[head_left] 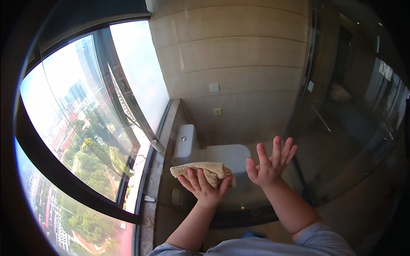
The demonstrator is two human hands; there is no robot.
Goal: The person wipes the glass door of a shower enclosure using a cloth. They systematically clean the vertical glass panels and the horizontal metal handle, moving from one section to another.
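A folded beige terry cloth (213, 169) is in my left hand (204, 188), whose fingers are bent over its lower side with the thumb at its right end. To the right, my right hand (271, 165) is raised with its fingers spread and nothing in it. A clear glass pane seems to stand in front of both hands; I cannot tell whether the palm or the cloth touches it. Beyond them is a white toilet (228, 153) with its lid down, and its tank (184, 143) is to the left.
Large windows (128, 102) with dark frames fill the left side, above a stone sill (164, 149) bearing a small white cylinder (156, 146). A tiled wall (239, 51) with a switch plate (214, 88) rises behind the toilet. Dark glass with a metal handle (321, 118) is at right.
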